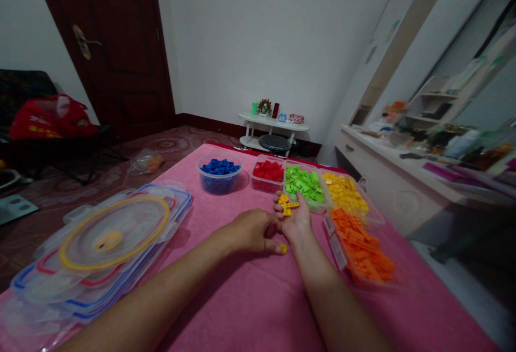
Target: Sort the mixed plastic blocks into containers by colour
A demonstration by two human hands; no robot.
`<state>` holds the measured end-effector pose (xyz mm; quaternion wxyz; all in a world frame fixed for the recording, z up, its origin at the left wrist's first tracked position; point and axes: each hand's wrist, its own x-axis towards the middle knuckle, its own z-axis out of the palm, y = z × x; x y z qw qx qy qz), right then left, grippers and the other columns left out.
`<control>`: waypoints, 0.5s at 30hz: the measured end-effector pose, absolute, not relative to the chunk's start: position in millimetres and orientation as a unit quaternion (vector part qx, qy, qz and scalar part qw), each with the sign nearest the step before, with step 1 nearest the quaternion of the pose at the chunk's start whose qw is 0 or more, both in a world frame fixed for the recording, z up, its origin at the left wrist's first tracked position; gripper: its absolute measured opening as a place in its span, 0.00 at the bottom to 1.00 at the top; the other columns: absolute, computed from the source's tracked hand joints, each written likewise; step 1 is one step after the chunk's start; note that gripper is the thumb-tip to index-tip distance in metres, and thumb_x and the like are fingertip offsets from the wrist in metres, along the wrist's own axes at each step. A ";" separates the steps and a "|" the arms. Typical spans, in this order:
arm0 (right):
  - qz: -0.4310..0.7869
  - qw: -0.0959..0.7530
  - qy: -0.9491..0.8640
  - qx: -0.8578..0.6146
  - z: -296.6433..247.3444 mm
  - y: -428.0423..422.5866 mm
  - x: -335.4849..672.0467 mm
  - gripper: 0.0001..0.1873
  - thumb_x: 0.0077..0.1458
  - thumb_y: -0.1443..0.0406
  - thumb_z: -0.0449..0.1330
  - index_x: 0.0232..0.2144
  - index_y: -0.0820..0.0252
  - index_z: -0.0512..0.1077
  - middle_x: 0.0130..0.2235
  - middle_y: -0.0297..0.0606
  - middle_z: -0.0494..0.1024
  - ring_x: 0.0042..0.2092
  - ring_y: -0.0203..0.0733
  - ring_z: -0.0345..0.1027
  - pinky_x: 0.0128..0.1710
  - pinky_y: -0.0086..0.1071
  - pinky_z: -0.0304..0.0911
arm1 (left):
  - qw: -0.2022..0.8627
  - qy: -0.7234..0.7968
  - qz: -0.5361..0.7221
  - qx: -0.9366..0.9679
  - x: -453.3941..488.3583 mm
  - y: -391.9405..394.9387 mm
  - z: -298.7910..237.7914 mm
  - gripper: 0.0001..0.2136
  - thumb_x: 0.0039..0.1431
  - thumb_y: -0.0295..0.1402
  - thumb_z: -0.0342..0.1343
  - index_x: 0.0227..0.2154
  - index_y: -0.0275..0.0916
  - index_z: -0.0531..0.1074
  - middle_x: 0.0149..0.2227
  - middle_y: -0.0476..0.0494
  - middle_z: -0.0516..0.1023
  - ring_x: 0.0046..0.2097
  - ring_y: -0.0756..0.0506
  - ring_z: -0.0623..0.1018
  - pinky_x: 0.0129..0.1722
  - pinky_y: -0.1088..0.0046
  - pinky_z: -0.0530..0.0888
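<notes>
Palm up, my right hand [299, 220] cradles several yellow building bricks [287, 205], its fingers curled around them in front of the green tub. Close on its left is my left hand [252, 232], back up, with bent fingers reaching to the right hand's edge. At the left thumb's tip a small yellow brick [284, 248] shows low over the pink cloth; the fingers' far side is hidden. The nearest tubs hold green bricks [304, 184], yellow bricks [344, 192] and orange bricks [360, 244].
A round tub of blue bricks [220, 167] and a box of red bricks [268, 172] stand at the back of the pink-covered table [250, 303]. Stacked clear lids [116, 234] fill the left side. A cluttered white dresser [387, 164] is at right.
</notes>
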<state>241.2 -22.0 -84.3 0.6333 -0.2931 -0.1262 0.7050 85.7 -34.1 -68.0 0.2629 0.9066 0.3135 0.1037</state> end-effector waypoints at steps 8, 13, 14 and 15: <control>0.710 0.637 -0.129 -0.272 -81.1 -22.7 249.4 0.23 0.61 0.53 0.42 0.32 0.63 0.68 0.23 0.37 0.71 0.19 0.30 0.59 0.13 0.20 0.52 | 0.192 0.317 0.184 0.910 108.5 -48.0 -96.9 0.06 0.51 0.32 0.56 0.31 0.42 0.76 0.33 0.47 0.78 0.35 0.47 0.75 0.33 0.75 0.67; 0.699 0.631 -0.135 -0.308 -86.9 -17.2 248.7 0.23 0.62 0.55 0.42 0.30 0.64 0.69 0.21 0.37 0.71 0.17 0.30 0.59 0.12 0.20 0.53 | 0.165 0.424 0.321 0.831 94.1 -27.7 -86.3 0.10 0.54 0.35 0.55 0.38 0.43 0.77 0.34 0.46 0.77 0.34 0.47 0.73 0.33 0.73 0.67; 0.701 0.618 -0.135 -0.328 -88.7 -16.1 247.2 0.22 0.63 0.56 0.43 0.30 0.64 0.69 0.21 0.37 0.71 0.16 0.30 0.60 0.11 0.20 0.52 | 0.161 0.430 0.351 0.816 91.3 -24.0 -84.2 0.11 0.55 0.35 0.54 0.41 0.43 0.76 0.35 0.46 0.77 0.35 0.47 0.73 0.35 0.72 0.68; 0.707 0.603 -0.137 -0.342 -90.5 -15.4 245.1 0.20 0.62 0.57 0.44 0.30 0.65 0.69 0.21 0.37 0.72 0.16 0.31 0.61 0.11 0.20 0.52 | 0.158 0.431 0.372 0.807 89.1 -21.1 -82.6 0.12 0.56 0.35 0.54 0.42 0.43 0.76 0.36 0.46 0.77 0.37 0.47 0.73 0.37 0.72 0.68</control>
